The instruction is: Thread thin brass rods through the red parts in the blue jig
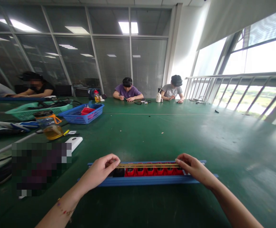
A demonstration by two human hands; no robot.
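Note:
A bundle of thin yellowish rods (148, 165) runs level between my two hands. My left hand (102, 168) has its fingers closed on the left end, and my right hand (192, 165) pinches the right end. Just below the rods lies a long blue tray (147, 181) made of rail-like sides. Inside it stands a row of several red blocks (150, 171) with dark tops, plus a black block (119, 172) at the left. The rods partly cover the blocks, and the rod tips are hidden by my fingers.
On the green table (138, 136), a blue basket (88, 117) with a red box (88, 110), a teal basket (33, 110) with cables, a jar of amber liquid (53, 131) and a white power bank (75, 144) are at left. Co-workers sit at the far side.

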